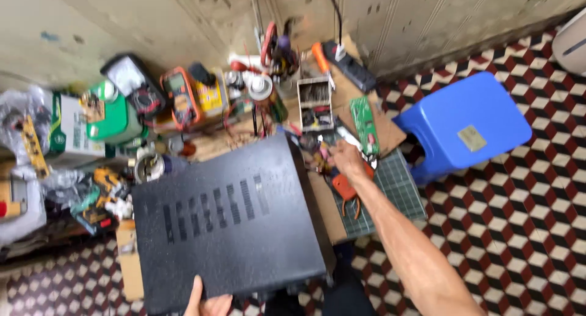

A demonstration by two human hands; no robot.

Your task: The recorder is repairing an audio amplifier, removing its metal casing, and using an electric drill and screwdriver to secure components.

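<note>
The big black metal case [229, 221], with its rows of vent slots on top, lies flat across my low desk [320, 206], and it looks closed: I see no opened panel and no loose cover beside it. So by my reckoning the work on it has hardly begun; whatever is to be done inside is all left to do, and I am at the stage of steadying the box and getting something from the clutter.

My left hand [207, 302] is at the near edge of the case, fingers curled up over its rim and closed onto it, touching the metal; most of that hand is cut off by the bottom of the view, so how firmly that grip holds I cannot tell.

My right hand [348, 159] is stretched out past the far right corner of the case, over the green cutting mat [397, 182] and just above the orange-handled pliers [347, 191]. The fingers are bent downward among small parts there, but the blur hides whether that grip is closed on anything or only touching, so I cannot tell.

Just beyond it lie a green circuit board [364, 122] and a small parts tray [315, 104]; the blue stool [464, 124] stands to the right on the tiled floor.
</note>
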